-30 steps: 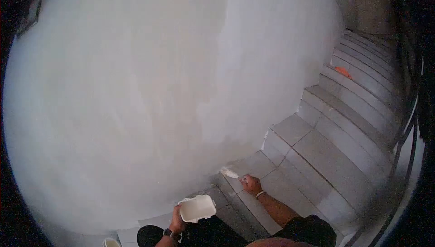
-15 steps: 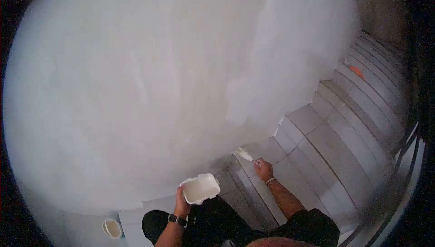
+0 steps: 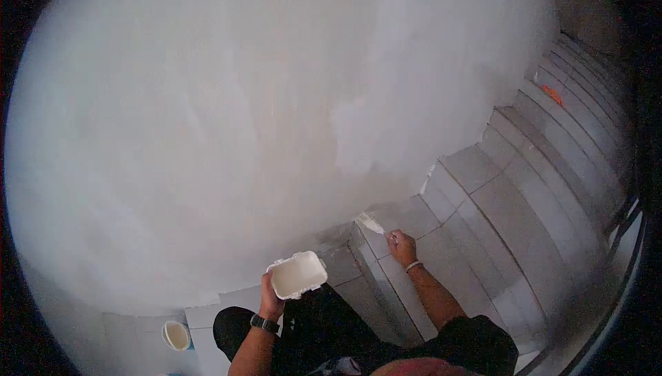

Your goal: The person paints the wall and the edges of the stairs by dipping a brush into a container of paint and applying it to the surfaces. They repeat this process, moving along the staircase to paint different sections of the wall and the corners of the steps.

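Observation:
My left hand (image 3: pixel 270 298) grips the near left side of a white rectangular tub (image 3: pixel 298 275), which is tilted so its pale inside shows. My right hand (image 3: pixel 400 246) is closed around the handle of a brush (image 3: pixel 370 223) with whitish bristles. The bristles are at the foot of the wall (image 3: pixel 276 134), beside a tiled stair edge; whether they touch the wall I cannot tell. The wall is pale, with darker, greyer patches low down near the brush.
Tiled stairs (image 3: pixel 483 203) climb to the upper right, with an orange item (image 3: pixel 552 95) on a higher step. A white and blue bucket (image 3: pixel 177 335) stands at the lower left. Dark railing bars (image 3: pixel 624 217) run along the right.
The brush and my right hand sit slightly higher in view. The tub in my left hand has shifted a little up and left. The view itself has shifted slightly.

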Demonstrator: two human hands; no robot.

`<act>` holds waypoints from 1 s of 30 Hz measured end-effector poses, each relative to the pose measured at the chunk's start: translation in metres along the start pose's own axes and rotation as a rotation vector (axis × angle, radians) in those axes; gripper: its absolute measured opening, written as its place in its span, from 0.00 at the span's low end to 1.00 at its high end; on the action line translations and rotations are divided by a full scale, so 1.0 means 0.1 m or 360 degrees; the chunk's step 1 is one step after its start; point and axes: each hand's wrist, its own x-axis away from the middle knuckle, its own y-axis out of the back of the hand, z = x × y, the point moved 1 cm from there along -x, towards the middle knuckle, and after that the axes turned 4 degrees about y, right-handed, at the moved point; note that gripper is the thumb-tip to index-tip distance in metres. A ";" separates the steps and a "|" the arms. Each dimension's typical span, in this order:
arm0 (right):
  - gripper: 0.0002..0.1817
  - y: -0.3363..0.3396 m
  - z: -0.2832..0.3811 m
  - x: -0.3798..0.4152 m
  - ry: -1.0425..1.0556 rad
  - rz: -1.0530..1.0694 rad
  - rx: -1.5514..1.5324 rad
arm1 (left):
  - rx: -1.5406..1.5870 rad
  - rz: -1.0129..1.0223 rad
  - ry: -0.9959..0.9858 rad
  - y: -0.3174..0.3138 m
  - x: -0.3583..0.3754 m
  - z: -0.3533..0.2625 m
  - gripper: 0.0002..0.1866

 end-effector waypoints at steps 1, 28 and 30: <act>0.13 -0.02 -0.01 -0.01 -0.0005 -0.0003 -0.0001 | 0.0058 0.0012 -0.0043 -0.01 0.00 0.00 0.31; 0.15 0.00 -0.08 0.09 0.0016 0.0165 -0.0229 | -0.0056 0.0235 0.0110 -0.03 0.00 0.22 0.33; 0.15 0.01 -0.07 0.08 0.0088 0.0114 -0.0274 | -0.0019 0.0206 0.0082 0.00 -0.04 0.28 0.33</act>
